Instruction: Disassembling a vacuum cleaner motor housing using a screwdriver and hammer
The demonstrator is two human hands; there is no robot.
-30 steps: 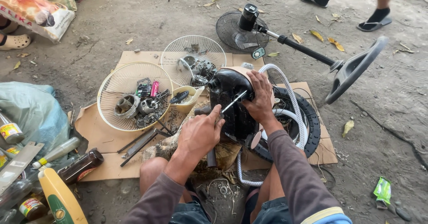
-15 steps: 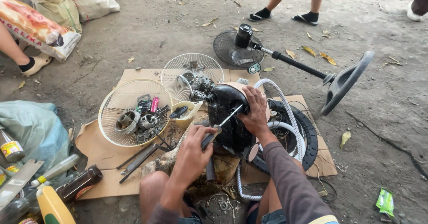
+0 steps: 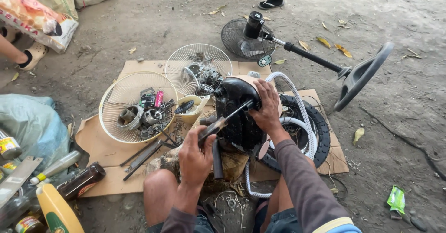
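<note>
Left hand (image 3: 195, 156) grips a screwdriver (image 3: 226, 118) set against the black motor housing (image 3: 237, 114); right hand (image 3: 266, 107) clasps the housing. Removed parts fill the fan guard (image 3: 121, 99); housing remains unopened.

Black, rounded plastic fan motor housing (image 3: 234, 114), glossy and dusty, standing upright at centre frame on a cardboard sheet, steadied at its upper right side. Slim screwdriver with dark handle and metal shaft (image 3: 226, 117), slanting from lower left up to right, tip against the housing's upper front.
</note>
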